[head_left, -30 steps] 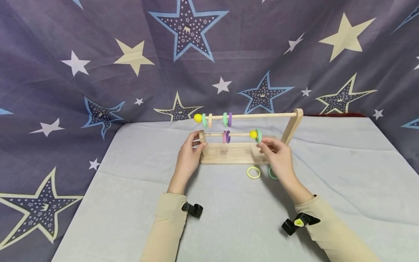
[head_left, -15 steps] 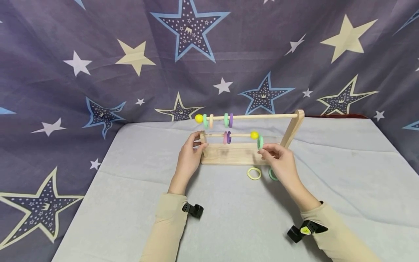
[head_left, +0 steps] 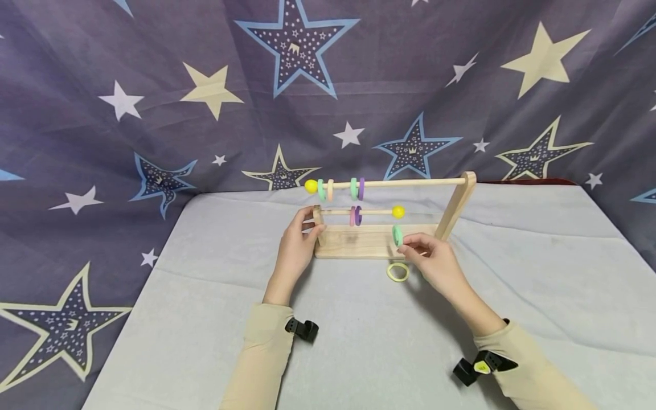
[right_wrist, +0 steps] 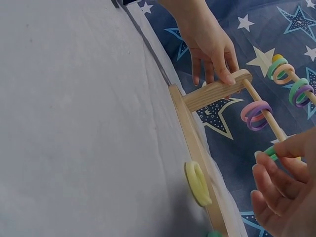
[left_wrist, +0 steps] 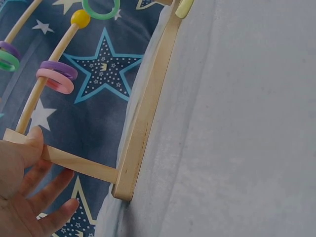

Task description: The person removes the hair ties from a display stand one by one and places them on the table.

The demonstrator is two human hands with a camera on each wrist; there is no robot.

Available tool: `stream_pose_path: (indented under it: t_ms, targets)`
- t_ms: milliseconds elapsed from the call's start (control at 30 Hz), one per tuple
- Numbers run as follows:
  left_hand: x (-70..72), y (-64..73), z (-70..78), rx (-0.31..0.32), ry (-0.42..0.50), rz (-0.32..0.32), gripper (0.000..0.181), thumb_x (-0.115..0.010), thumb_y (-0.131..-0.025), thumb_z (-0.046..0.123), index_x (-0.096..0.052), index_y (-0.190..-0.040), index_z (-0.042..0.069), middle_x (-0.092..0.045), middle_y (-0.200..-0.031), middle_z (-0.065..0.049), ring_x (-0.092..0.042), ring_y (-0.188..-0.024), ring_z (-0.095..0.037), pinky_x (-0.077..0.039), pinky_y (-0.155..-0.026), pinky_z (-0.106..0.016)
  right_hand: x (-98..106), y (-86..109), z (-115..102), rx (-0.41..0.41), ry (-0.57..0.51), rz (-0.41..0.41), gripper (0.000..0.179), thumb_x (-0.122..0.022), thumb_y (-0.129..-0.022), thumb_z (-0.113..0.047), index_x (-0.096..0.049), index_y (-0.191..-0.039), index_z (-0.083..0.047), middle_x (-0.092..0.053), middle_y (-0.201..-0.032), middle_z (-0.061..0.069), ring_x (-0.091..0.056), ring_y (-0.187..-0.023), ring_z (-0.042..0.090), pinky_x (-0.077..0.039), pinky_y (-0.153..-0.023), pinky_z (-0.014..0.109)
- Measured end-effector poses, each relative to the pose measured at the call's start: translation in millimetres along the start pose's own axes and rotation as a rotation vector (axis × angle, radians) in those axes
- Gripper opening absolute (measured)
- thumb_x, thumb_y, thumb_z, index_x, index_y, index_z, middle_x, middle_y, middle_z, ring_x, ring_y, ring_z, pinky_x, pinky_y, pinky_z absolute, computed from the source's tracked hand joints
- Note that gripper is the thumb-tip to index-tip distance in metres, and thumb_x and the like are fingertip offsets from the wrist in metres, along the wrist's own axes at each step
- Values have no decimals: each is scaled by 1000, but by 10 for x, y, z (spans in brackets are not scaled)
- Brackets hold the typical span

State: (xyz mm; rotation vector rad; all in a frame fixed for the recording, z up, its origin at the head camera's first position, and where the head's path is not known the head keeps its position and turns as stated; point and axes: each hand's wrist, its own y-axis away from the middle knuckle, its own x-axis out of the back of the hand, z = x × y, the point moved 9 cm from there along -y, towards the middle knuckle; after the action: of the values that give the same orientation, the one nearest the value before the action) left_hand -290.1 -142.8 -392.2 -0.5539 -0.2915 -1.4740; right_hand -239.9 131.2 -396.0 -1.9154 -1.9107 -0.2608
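Note:
My left hand (head_left: 297,236) grips the short left upright (left_wrist: 79,165) of a wooden rack, thumb on one face and fingers behind. A green ring (head_left: 397,236) is pinched between the thumb and fingertips of my right hand (head_left: 433,259), off the rod and below its yellow end ball (head_left: 398,212). On that lower rod hang a pink ring (left_wrist: 60,82) and a purple ring (left_wrist: 59,69). The upper rod (head_left: 410,183) carries two green rings, a peach ring (head_left: 330,190) and a purple ring (head_left: 361,189), with a yellow ball (head_left: 311,186) at its left end.
A pale yellow ring (head_left: 397,272) lies on the grey cloth in front of the rack's base (head_left: 353,242). Part of another green ring (right_wrist: 215,234) shows at the bottom of the right wrist view. A star-patterned curtain (head_left: 179,131) hangs behind the table.
My right hand has drawn the green ring off the yellow ball at the lower rod's end, then brought it down and slightly left. The left hand keeps its grip on the upright.

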Motion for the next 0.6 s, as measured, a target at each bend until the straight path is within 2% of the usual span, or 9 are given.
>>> stream_pose_path:
  t_ms: [233, 367, 600]
  targets:
    - [-2, 2, -9, 3, -9, -1, 49, -64, -97, 22, -49, -141, 8, -58, -135, -12, -60, -116, -26, -51, -95, -41, -113, 5, -20, 34, 62, -89, 12, -69, -92, -7, -72, -101, 0, -72, -90, 9, -62, -78, 19, -51, -69, 27]
    - [-3, 3, -11, 2, -10, -3, 49, -64, -97, 22, -49, -141, 8, -58, -135, -12, -60, -117, -27, -51, -96, -42, -207, 21, -56, 60, 97, -159, 10, -69, -92, -8, -72, -101, -3, -72, -89, 6, -62, -75, 18, -51, -67, 28]
    - [2, -2, -3, -1, -7, 2, 48, -64, -97, 20, -49, -141, 8, -58, -135, -12, -61, -116, -27, -51, -95, -41, -333, 36, -71, 73, 137, -236, 9, -71, -91, -9, -72, -100, -6, -70, -84, 3, -61, -70, 16, -51, -62, 27]
